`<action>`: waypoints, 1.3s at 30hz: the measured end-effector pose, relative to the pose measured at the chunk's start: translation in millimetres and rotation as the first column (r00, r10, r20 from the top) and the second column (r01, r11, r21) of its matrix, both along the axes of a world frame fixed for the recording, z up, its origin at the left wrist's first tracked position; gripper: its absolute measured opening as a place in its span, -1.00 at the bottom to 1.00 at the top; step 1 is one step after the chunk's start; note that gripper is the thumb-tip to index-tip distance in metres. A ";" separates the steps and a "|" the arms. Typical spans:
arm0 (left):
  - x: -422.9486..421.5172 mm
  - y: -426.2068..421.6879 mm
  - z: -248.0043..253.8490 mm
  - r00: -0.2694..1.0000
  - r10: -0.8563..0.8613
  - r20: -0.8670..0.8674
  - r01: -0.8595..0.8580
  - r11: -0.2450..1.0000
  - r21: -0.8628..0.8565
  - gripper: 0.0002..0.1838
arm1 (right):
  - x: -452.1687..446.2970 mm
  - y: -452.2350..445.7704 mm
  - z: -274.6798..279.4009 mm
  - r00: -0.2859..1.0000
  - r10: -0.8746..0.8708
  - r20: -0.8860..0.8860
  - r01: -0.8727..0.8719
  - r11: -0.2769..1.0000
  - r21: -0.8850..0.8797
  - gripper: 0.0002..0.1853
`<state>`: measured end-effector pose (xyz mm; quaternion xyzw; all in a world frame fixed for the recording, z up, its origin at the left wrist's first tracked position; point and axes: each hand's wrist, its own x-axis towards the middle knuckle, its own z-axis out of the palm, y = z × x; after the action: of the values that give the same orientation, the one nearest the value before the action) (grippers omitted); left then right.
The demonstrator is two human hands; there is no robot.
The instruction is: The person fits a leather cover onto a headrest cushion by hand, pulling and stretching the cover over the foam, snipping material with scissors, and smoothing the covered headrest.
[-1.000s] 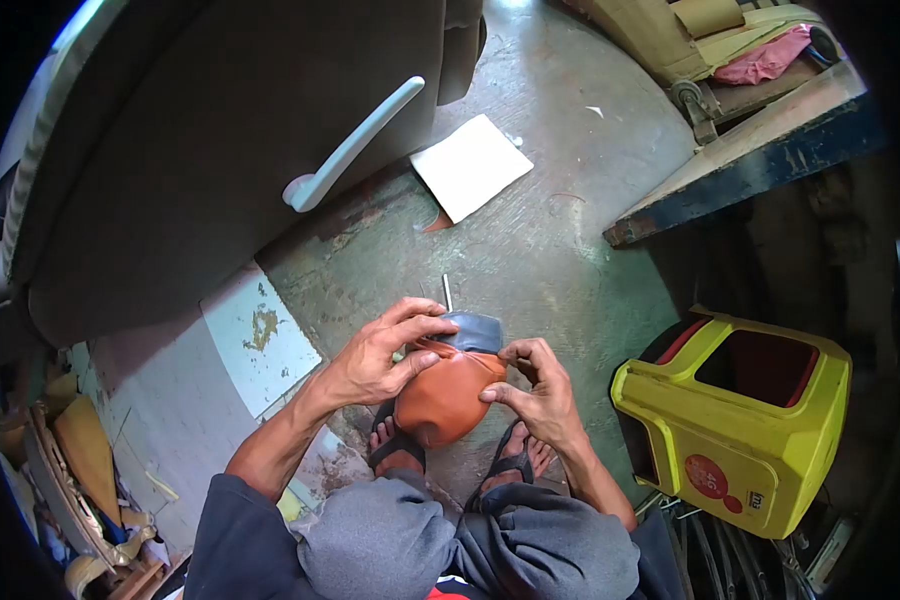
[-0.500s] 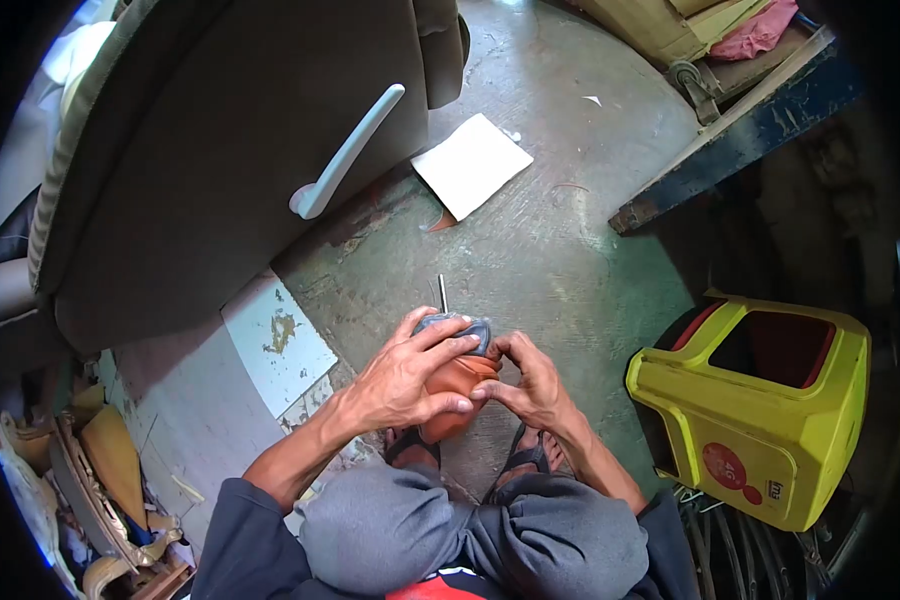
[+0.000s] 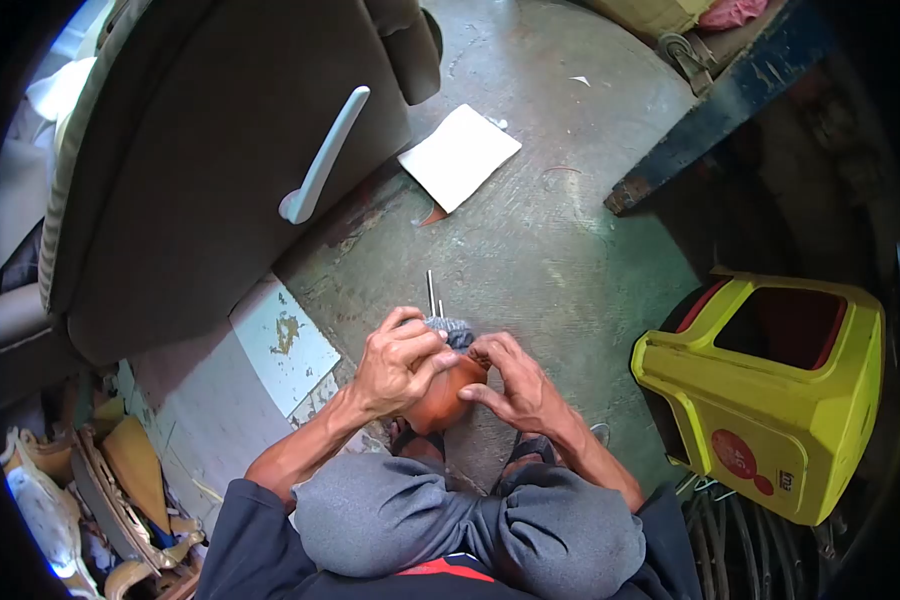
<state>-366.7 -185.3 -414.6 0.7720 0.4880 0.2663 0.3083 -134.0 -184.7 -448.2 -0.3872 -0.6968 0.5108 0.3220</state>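
An orange-brown cover (image 3: 440, 400) wraps a rounded object between my hands, above my feet. Dark grey material (image 3: 457, 334) shows at its far end, and two thin metal rods (image 3: 431, 292) stick out beyond it. My left hand (image 3: 400, 365) grips the left side of the cover, fingers curled over the top near the grey part. On the right side, my right hand (image 3: 510, 380) pinches the cover's edge, with the thumb below and the fingers bent above. What lies under the cover is hidden.
A grey upholstered seat (image 3: 220, 170) with a pale lever (image 3: 325, 155) stands at the left. A white sheet (image 3: 460, 158) lies on the floor ahead. The yellow bin (image 3: 770, 400) is at the right, below a blue-edged board (image 3: 720, 110). Wood scraps (image 3: 130, 480) lie lower left.
The grey end has turned and now looks crumpled, and a second rod shows. My left fingers have curled in more. The view has shifted slightly.
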 end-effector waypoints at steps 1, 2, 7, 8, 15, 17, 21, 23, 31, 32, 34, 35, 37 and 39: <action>0.0 -0.5 -0.8 1.000 0.002 0.000 -0.002 1.000 -0.011 -0.86 | 4.0 2.5 1.1 0.999 0.031 0.044 -0.028 0.997 -0.069 -0.52; 4.5 -3.5 -2.9 1.000 0.014 0.010 -0.014 1.000 0.025 -0.85 | 7.6 -0.5 1.6 0.994 0.070 0.082 -0.057 0.987 -0.148 -0.46; 6.3 -13.5 0.0 1.000 -0.030 -0.002 0.030 0.999 0.032 -0.84 | 11.3 -8.5 -4.8 0.996 0.061 0.063 -0.058 0.997 -0.059 -0.44; 6.9 -13.5 1.4 0.999 -0.040 -0.011 0.041 0.998 0.038 -0.83 | 12.7 -6.8 -5.3 0.991 0.096 0.088 -0.092 0.995 -0.048 -0.45; 8.2 -17.1 6.3 0.996 -0.073 -0.043 0.074 0.997 0.032 -0.76 | 16.0 -12.7 -7.5 0.986 0.141 0.088 -0.141 0.990 -0.008 -0.54; 9.6 -17.9 5.6 0.995 -0.087 -0.050 0.088 0.996 0.032 -0.75 | 18.0 -14.0 -2.4 0.983 0.155 0.101 -0.152 0.988 -0.036 -0.55; 15.1 -21.3 6.2 0.983 -0.164 -0.081 0.167 0.986 0.029 -0.72 | 26.1 -15.8 9.3 0.926 0.251 0.282 -0.246 0.968 -0.053 -0.51; 15.6 -19.2 5.3 0.979 -0.188 -0.084 0.191 0.981 0.031 -0.71 | 30.1 -8.7 15.5 0.890 0.317 0.327 -0.292 0.948 -0.123 -0.50; 13.4 -22.2 11.5 0.939 -0.337 -0.075 0.337 0.941 -0.001 -0.67 | 39.0 7.8 -6.1 0.756 0.644 0.117 -0.589 0.748 -0.306 -0.43; 12.5 -20.6 13.8 0.939 -0.336 -0.076 0.337 0.941 -0.003 -0.67 | 38.9 4.7 -12.3 0.828 0.560 0.003 -0.532 0.787 -0.312 -0.43; 12.5 -19.0 16.8 0.949 -0.316 -0.019 0.315 0.948 -0.050 -0.70 | 37.1 -2.0 -20.0 0.902 0.400 -0.166 -0.432 0.817 -0.382 -0.45; 12.8 -18.4 14.8 0.948 -0.316 -0.024 0.315 0.948 -0.050 -0.70 | 37.6 -0.8 -24.1 0.901 0.400 -0.169 -0.434 0.818 -0.378 -0.45; 13.2 -24.4 10.4 0.955 -0.293 -0.044 0.288 0.953 -0.097 -0.75 | 36.0 -4.0 -23.8 0.906 0.351 -0.237 -0.422 0.703 -0.573 -0.53; 12.5 -29.5 12.0 0.960 -0.270 -0.075 0.262 0.960 -0.103 -0.75 | 34.2 -11.8 -16.9 0.919 0.371 -0.132 -0.380 0.745 -0.548 -0.62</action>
<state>-354.2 -214.8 -402.6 0.8267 0.4046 0.1653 0.3544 -99.8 -196.5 -465.1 -0.3128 -0.5757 0.7502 0.0891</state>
